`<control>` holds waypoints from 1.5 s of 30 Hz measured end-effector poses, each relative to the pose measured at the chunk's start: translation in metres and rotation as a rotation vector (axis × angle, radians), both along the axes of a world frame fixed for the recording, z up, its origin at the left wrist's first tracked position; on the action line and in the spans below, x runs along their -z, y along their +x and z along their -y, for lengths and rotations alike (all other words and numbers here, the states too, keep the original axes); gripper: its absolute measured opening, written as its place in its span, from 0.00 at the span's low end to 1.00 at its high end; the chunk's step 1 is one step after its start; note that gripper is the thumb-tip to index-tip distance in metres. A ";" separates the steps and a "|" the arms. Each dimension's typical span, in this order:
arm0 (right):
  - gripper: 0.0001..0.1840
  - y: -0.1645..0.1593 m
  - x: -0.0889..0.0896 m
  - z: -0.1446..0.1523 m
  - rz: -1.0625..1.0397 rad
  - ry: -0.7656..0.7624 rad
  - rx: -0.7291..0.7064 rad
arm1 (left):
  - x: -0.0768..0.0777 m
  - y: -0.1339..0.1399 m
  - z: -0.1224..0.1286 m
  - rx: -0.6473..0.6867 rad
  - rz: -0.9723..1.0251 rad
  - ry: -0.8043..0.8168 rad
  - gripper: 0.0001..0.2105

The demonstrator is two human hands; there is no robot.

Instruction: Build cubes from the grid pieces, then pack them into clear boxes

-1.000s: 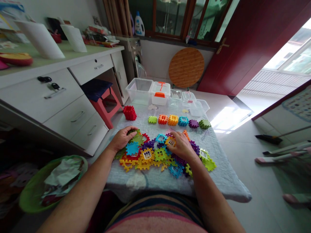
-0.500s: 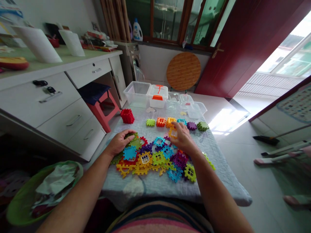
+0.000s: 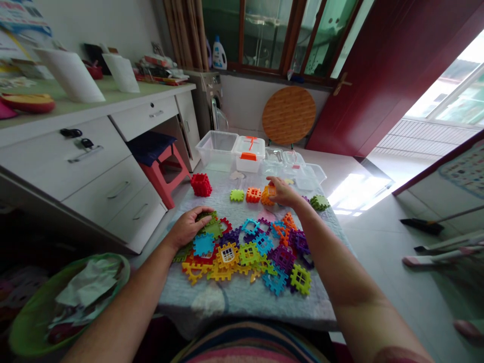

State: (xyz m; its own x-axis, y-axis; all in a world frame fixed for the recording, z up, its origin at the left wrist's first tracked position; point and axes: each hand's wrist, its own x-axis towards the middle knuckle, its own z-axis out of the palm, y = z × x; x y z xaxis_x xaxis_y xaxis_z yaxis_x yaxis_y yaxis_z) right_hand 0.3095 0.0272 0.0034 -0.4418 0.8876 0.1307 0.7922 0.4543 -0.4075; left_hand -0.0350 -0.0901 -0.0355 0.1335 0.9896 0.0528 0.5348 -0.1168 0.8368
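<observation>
Right hand (image 3: 286, 193) farther forward, yellow piece (image 3: 271, 190) between its pinched fingers (image 3: 273, 179) at the yellow stack (image 3: 265, 198); grip of left hand (image 3: 189, 225) unclear.

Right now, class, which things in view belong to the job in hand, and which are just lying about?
Work in hand:
left hand, on green pieces
right hand, holding a yellow piece at the yellow stack
loose pile
red stack

Seemingly just lying about:
paper rolls
white bottle
stool
round wooden board
</observation>
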 end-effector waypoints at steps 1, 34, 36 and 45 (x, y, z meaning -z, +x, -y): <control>0.41 0.000 0.000 0.001 0.019 -0.009 0.008 | 0.000 0.000 0.000 -0.002 -0.003 0.002 0.23; 0.15 0.007 0.006 0.160 0.154 0.021 0.247 | 0.009 -0.005 -0.004 0.011 0.032 -0.005 0.25; 0.16 0.009 0.010 0.159 0.122 0.040 0.280 | 0.008 -0.004 -0.004 0.011 0.016 -0.003 0.25; 0.20 0.025 0.007 0.158 0.164 0.061 0.369 | 0.003 -0.001 -0.002 -0.007 0.012 -0.012 0.25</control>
